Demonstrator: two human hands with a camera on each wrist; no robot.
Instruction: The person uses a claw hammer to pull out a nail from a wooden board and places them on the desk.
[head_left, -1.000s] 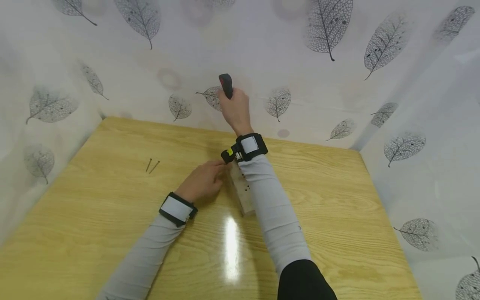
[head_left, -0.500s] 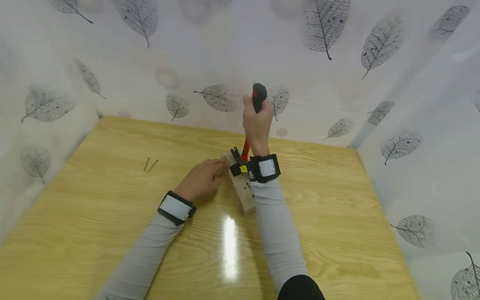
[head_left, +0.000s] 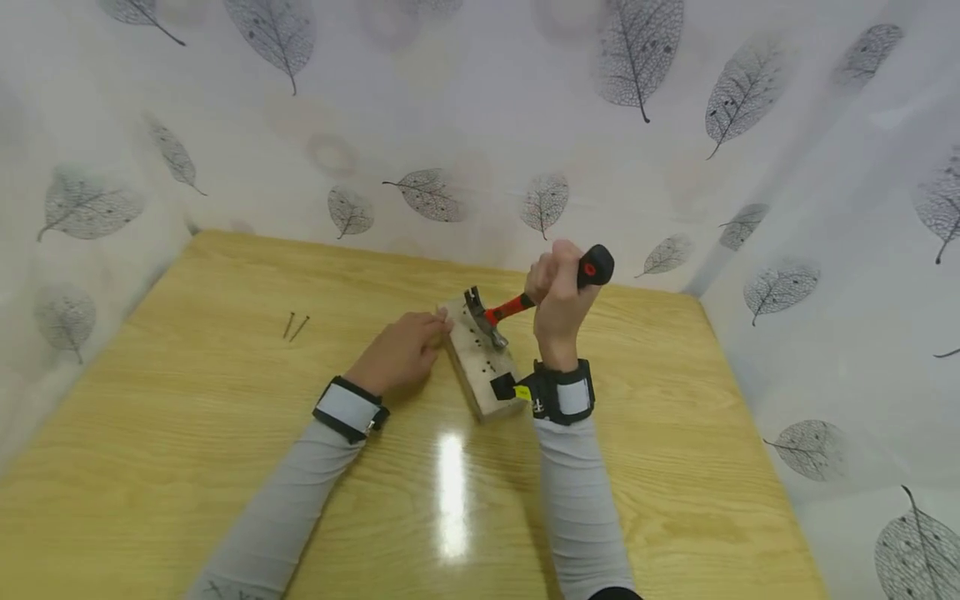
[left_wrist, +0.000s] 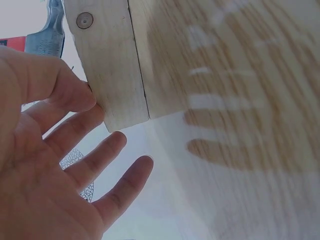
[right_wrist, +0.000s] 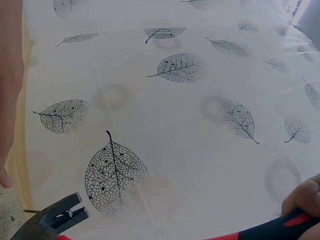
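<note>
A pale wooden block with several small dark holes lies on the table. At its far left corner is my left hand, thumb and index finger holding the edge; the left wrist view shows the other fingers extended off the block. My right hand grips the black-and-red handle of a claw hammer. The hammer's head lies over the block's far part, striking face down on the wood and claw tilted up. In the right wrist view a nail is caught in the claw's slot.
Two loose nails lie on the wood-grain table, left of the left hand. A white leaf-print sheet rises behind the table and along both sides.
The right hand has swung the hammer handle down and to the right, from nearly upright, uncovering the hammer head and more of the block. The left hand stays at the block's corner.
</note>
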